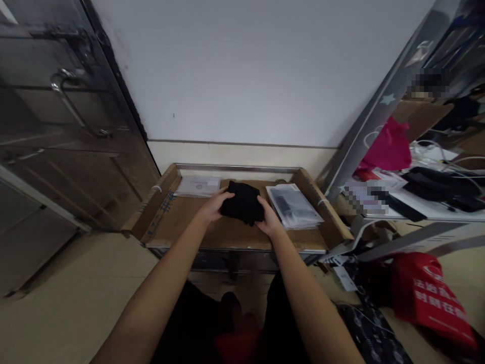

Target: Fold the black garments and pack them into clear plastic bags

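A folded bundle of black cloth (242, 203) is held between my two hands, above a cardboard-lined tray (185, 225). My left hand (214, 206) closes on its left side, with the thumb on top. My right hand (268, 218) grips the right side, its fingers partly hidden beneath. To the right of the bundle lies a stack of clear plastic packets (293, 206) with something dark inside the top one. A flat whitish plastic packet (199, 186) rests at the tray's back left.
Raised cardboard sides border the tray, and a white wall (250, 76) stands behind it. On the left is a metal door (30, 116) with a handle. A cluttered white desk (413, 202) stands at right; a red bag (432, 298) lies on the floor below.
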Available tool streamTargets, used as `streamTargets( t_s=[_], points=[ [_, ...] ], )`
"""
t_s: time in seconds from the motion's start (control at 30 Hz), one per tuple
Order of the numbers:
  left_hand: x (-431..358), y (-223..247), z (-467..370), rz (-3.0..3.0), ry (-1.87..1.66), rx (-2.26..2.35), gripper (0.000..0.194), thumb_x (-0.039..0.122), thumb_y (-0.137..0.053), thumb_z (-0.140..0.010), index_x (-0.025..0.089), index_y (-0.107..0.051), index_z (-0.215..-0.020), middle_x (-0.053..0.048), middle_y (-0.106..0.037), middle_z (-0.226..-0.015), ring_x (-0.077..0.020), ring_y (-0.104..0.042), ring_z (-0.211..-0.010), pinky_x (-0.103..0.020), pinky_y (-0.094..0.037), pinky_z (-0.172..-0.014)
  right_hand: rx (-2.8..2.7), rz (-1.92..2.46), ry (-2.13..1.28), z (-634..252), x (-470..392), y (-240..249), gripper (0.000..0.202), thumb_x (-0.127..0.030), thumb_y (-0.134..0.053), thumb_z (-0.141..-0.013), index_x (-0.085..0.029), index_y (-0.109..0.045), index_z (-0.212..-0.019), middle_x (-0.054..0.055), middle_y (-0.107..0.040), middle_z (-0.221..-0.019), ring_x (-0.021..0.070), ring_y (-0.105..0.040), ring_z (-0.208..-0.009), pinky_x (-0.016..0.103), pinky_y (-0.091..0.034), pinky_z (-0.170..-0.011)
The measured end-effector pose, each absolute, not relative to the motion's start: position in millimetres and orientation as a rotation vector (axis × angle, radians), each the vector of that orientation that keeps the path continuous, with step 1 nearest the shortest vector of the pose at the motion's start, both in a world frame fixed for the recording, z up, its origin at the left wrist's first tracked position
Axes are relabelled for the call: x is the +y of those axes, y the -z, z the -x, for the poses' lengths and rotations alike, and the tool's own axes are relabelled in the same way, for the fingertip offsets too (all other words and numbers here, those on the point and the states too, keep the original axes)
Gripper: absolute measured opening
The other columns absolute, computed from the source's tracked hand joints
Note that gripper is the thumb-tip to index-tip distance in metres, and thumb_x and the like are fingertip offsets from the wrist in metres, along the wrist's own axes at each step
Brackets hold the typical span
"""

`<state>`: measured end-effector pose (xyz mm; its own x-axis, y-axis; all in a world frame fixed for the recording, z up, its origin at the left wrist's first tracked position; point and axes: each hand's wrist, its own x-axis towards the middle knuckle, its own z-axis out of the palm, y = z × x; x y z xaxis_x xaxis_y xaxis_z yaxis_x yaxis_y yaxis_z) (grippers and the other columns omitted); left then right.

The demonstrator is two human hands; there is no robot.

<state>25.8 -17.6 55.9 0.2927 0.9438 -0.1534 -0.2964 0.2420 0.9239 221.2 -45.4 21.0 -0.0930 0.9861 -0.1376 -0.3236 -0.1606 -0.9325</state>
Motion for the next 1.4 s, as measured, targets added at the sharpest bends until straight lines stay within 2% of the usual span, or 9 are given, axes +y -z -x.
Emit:
streamTargets(
  t_s=[0.1, 0.2, 0.33, 0.43, 0.63, 0.87, 1.17, 1.27, 1.4],
  points=[
    [-13.3, -66.8, -21.6, -1.066, -1.051, 0.914, 0.032, 0.036, -0.077, -0.071, 0.017, -0.069, -0.096, -0.009, -0.074, -0.095, -0.0201, -0.069, -0.085, -0.029, -0.054, -0.073, -0.795, 0.946, -1.623, -223.4, -49.1, -24.2, 0.030, -0.037, -0.069, -0.082, -0.019, -0.071, -0.106, 0.007, -0.080, -0.097, 0.0248, -0.076, -0.092, 0.034, -0.064, -0.079],
    [-4.1, -67.9, -3.0, -1.153, -1.096, 0.990, 0.026, 0.038, -0.070, -0.079, 0.016, -0.066, -0.090, -0.011, -0.072, -0.097, -0.0213, -0.070, -0.088, -0.035, -0.056, -0.079, -0.680, 0.956, -1.647, -227.0, -49.7, -25.6, 0.021, -0.024, -0.070, -0.079, -0.018, -0.071, -0.100, 0.005, -0.079, -0.085, 0.0213, -0.075, -0.076, 0.029, -0.064, -0.067],
    [11.6, -48.4, 48.1, -1.563, -1.281, 1.579, 0.013, 0.024, -0.060, -0.080, 0.019, -0.065, -0.090, -0.008, -0.071, -0.100, -0.0244, -0.066, -0.102, -0.043, -0.052, -0.096, -0.598, 0.955, -1.669, -230.3, -46.9, -25.1, 0.017, -0.020, -0.068, -0.078, -0.017, -0.069, -0.095, 0.005, -0.078, -0.080, 0.0218, -0.075, -0.072, 0.029, -0.064, -0.063],
    [19.4, -23.2, 92.0, -1.893, -1.236, 1.962, 0.030, 0.013, -0.054, -0.075, 0.020, -0.065, -0.102, -0.010, -0.069, -0.114, -0.0283, -0.059, -0.118, -0.045, -0.043, -0.108, -0.617, 0.956, -1.678, -230.9, -43.8, -23.2, 0.016, -0.021, -0.067, -0.077, -0.017, -0.068, -0.093, 0.006, -0.077, -0.079, 0.0234, -0.075, -0.073, 0.031, -0.065, -0.062],
    [29.2, 7.0, 124.7, -2.141, -1.137, 2.144, 0.033, 0.018, -0.054, -0.080, 0.017, -0.066, -0.111, -0.014, -0.066, -0.119, -0.0315, -0.055, -0.119, -0.044, -0.042, -0.105, -0.693, 1.015, -1.662, -225.1, -41.9, -21.6, 0.027, -0.019, -0.066, -0.073, -0.019, -0.066, -0.100, 0.004, -0.076, -0.079, 0.0228, -0.073, -0.073, 0.031, -0.063, -0.062],
    [37.5, -2.8, 96.9, -2.498, -0.835, 2.109, 0.020, 0.024, -0.047, -0.093, 0.020, -0.067, -0.094, -0.014, -0.066, -0.102, -0.0306, -0.058, -0.106, -0.041, -0.044, -0.093, -0.754, 0.926, -1.605, -217.4, -44.1, -24.1, 0.066, -0.015, -0.072, -0.065, -0.028, -0.060, -0.128, -0.001, -0.077, -0.097, 0.0220, -0.073, -0.087, 0.030, -0.061, -0.071],
    [12.2, -7.8, 22.7, -2.728, -0.861, 1.893, 0.021, 0.021, -0.045, -0.098, 0.020, -0.066, -0.097, -0.012, -0.067, -0.098, -0.0269, -0.062, -0.096, -0.036, -0.043, -0.077, -0.887, 0.905, -1.629, -217.8, -48.1, -24.1, 0.056, -0.016, -0.074, -0.059, -0.027, -0.068, -0.114, -0.002, -0.076, -0.090, 0.0208, -0.070, -0.078, 0.028, -0.056, -0.065],
    [4.5, -8.8, 7.4, -2.701, -0.953, 1.794, 0.019, 0.018, -0.048, -0.096, 0.020, -0.066, -0.095, -0.011, -0.067, -0.094, -0.0253, -0.062, -0.091, -0.035, -0.043, -0.077, -0.915, 0.970, -1.605, -214.4, -49.9, -22.8, 0.055, -0.016, -0.073, -0.058, -0.026, -0.068, -0.112, -0.003, -0.075, -0.084, 0.0196, -0.068, -0.074, 0.027, -0.053, -0.064],
    [0.0, -7.4, 4.4, -2.678, -1.140, 1.647, 0.016, 0.017, -0.051, -0.094, 0.020, -0.067, -0.090, -0.010, -0.067, -0.088, -0.0244, -0.062, -0.087, -0.036, -0.042, -0.081, -0.941, 0.978, -1.487, -210.3, -46.5, -16.0, 0.057, -0.015, -0.071, -0.058, -0.025, -0.067, -0.114, -0.004, -0.075, -0.089, 0.0190, -0.066, -0.081, 0.028, -0.053, -0.071]
  ],
)
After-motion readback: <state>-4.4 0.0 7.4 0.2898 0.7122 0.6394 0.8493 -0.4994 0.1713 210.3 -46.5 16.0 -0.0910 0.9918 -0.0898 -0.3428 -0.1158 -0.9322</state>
